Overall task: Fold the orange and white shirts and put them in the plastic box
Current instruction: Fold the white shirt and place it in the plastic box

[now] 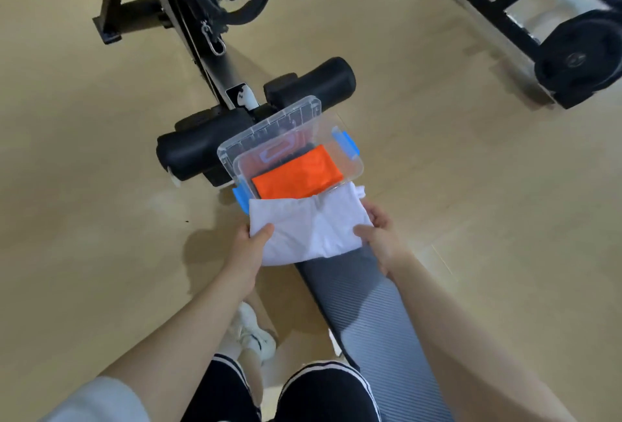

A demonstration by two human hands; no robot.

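Now both hands grip the folded white shirt point(309, 229), one at each short end. The left hand point(249, 250) has its thumb pressed on top of the cloth at the left edge, with the other fingers hidden beneath it. The right hand point(380, 236) pinches the right edge the same way: thumb on top, fingers curled round the far corner. The shirt is a flat rectangle, its long axis running left to right between the hands, and its far edge overlaps the near rim of the box point(353, 169).

The box is clear plastic with blue clips at its ends, and sits on the far end of the grey bench point(363, 293), turned slightly so its long side slopes up to the right. The orange shirt point(296, 175) lies folded inside it, long axis along the box. The lid point(269, 132) leans behind the box, against black foam rollers point(198, 148).
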